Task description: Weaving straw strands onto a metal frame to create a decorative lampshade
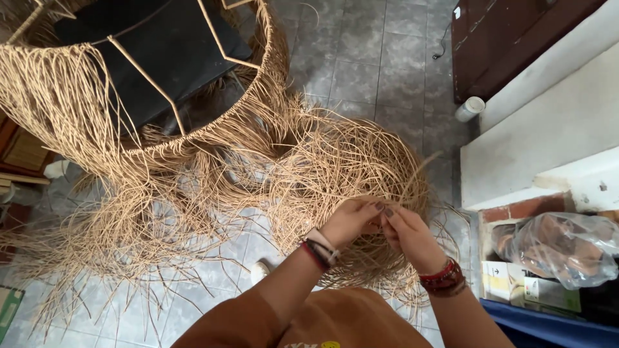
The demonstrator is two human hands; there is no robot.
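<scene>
Down at the bottom of the view, both hands meet right in front of the person's chest, fingertips pinched together over a tangle of tan straw-like fibre strands [335, 174]. Left hand [353, 220] is curled shut with its fingers closed around a few strands, and right hand [407, 233] is pressed up against it, thumb and fingers nipping the same bit. Honestly can't make out whether it's one strand or several between the fingertips, it's too fine. Left wrist has a dark and red band with a light one, right wrist has stacked red and brown bracelets [443, 277]. Orange-brown sleeves [271, 303] fill the lower edge.

Strands spill in a loose heap across the grey tiled floor [387, 71], spreading out left and under the hands. Follow them up and left and they hang as a long fringe off a round wire frame [169, 103], knotted along its lower ring, with something black sitting inside it.

Off to the right: a crumpled clear plastic bag [567, 248] on top of some boxes, beside a brick ledge. Further back there's a small white cylinder [469, 108] on the floor next to a dark wooden cabinet [509, 38].
</scene>
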